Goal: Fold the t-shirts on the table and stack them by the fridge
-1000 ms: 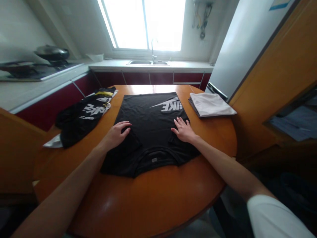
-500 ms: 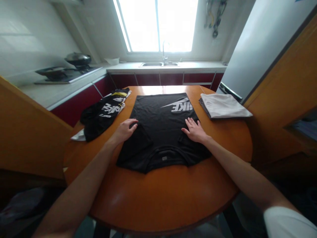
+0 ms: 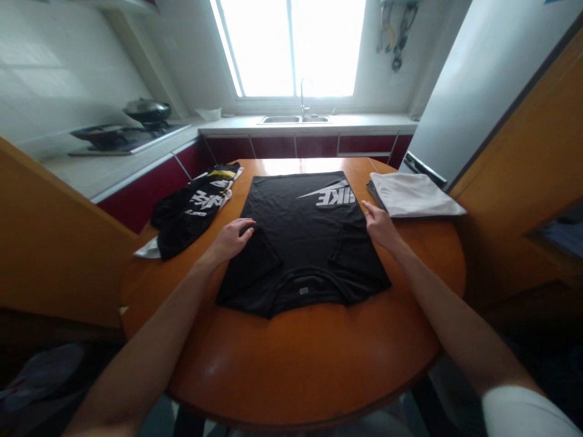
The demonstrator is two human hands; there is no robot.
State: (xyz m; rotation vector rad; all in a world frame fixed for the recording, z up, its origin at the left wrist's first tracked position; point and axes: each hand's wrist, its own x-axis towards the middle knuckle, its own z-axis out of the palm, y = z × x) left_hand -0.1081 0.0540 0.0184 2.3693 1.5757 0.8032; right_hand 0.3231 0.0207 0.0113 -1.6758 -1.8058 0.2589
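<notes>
- Black fabric T-shirt (image 3: 300, 233) with pale NIKE lettering: lies flat on the glossy orange-brown wooden bench (image 3: 310, 370), in front of the person; neckline nearest the person, straight hem toward the window, sleeves turned inward.
- Left hand (image 3: 230, 241): at the left side edge of the shirt. Its fingers (image 3: 241, 223) lie close together, loosely curved, thumb slightly apart from them; they rest at the cloth edge, with no grip on it visible.
- Right hand (image 3: 381, 227): at the right side edge, just below the lettering. Fingers (image 3: 371, 209) are bunched and slightly bent, pointing toward the cloth edge; whether they pinch the fabric cannot be determined.
- Stack of folded cloth, white on top with darker layers beneath (image 3: 416, 193): on the bench, just beyond the right hand.
- Crumpled black garment with white lettering and a yellow patch (image 3: 178, 223): on the bench, left of the shirt, apart from it.
</notes>
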